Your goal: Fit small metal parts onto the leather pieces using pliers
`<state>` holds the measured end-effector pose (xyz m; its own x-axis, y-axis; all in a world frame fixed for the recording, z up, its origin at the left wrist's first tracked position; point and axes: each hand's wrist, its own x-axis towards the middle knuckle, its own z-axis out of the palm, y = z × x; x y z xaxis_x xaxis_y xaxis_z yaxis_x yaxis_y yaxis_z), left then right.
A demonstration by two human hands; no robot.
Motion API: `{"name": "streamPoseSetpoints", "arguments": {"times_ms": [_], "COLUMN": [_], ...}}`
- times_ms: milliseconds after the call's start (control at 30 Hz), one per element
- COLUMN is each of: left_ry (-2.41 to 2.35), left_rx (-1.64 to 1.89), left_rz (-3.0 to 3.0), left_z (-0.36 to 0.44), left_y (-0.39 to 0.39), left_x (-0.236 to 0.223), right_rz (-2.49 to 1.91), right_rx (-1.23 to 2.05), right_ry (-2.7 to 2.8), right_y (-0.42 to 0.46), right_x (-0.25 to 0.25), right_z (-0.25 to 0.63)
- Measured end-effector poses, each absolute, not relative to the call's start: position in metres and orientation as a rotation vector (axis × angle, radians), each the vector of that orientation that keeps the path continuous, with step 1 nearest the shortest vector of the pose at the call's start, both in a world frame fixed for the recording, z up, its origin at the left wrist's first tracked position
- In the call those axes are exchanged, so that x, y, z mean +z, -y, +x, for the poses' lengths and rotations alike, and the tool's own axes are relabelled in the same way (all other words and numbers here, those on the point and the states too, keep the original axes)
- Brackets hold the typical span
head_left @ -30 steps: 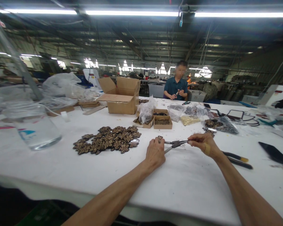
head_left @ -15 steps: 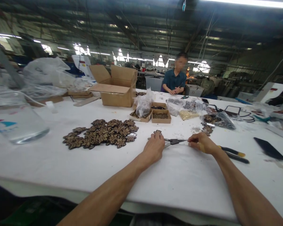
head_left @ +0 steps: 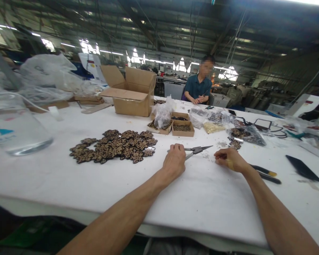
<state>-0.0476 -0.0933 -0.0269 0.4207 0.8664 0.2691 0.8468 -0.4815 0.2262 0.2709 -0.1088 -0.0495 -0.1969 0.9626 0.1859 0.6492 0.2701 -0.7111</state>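
My left hand (head_left: 174, 162) is closed around the handles of long-nose pliers (head_left: 198, 150), whose pointed jaws face right. My right hand (head_left: 231, 160) is a short way right of the jaw tip, apart from it, with fingers drawn together in a pinch. Whatever is between those fingers is too small to make out. Tiny metal rings (head_left: 207, 156) lie scattered on the white table between the hands. To the left lies a heap of flat leopard-print pieces (head_left: 114, 148) with dark edges. A second tool with yellow-and-black handles (head_left: 267, 173) lies partly hidden behind my right wrist.
Behind the hands stand an open cardboard box (head_left: 131, 106) and small trays of dark parts (head_left: 183, 132). Clear plastic bags (head_left: 251, 135) lie at right, beyond a dark flat object (head_left: 303, 168). A water jug (head_left: 18, 134) is at far left. Another person (head_left: 198, 86) sits across the table.
My right hand has drawn away from the pliers' tip, slightly right. The jaws have tilted upward. A leopard-print piece seen beyond my left fingers no longer shows.
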Motion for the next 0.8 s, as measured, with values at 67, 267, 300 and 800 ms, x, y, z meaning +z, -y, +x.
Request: {"name": "streamPoseSetpoints", "arguments": {"times_ms": [67, 267, 300, 800], "left_ry": [-1.570, -1.581, -1.589, -1.621], "left_rx": [0.562, 0.492, 0.486, 0.510], "left_rz": [2.609, 2.630, 2.630, 2.574], "left_z": [-0.047, -0.045, -0.046, -0.043], "left_y": [0.093, 0.093, 0.093, 0.096], "left_x": [-0.028, -0.028, -0.029, -0.027], "right_rz": [-1.447, -1.475, -1.487, -1.749], "right_rx": [0.647, 0.361, 0.293, 0.287], "right_ry": [1.928, 1.819, 1.749, 1.959], "right_y": [0.107, 0.088, 0.087, 0.065], "right_x": [-0.053, -0.056, -0.055, -0.073], "right_z": [0.260, 0.254, 0.261, 0.281]}}
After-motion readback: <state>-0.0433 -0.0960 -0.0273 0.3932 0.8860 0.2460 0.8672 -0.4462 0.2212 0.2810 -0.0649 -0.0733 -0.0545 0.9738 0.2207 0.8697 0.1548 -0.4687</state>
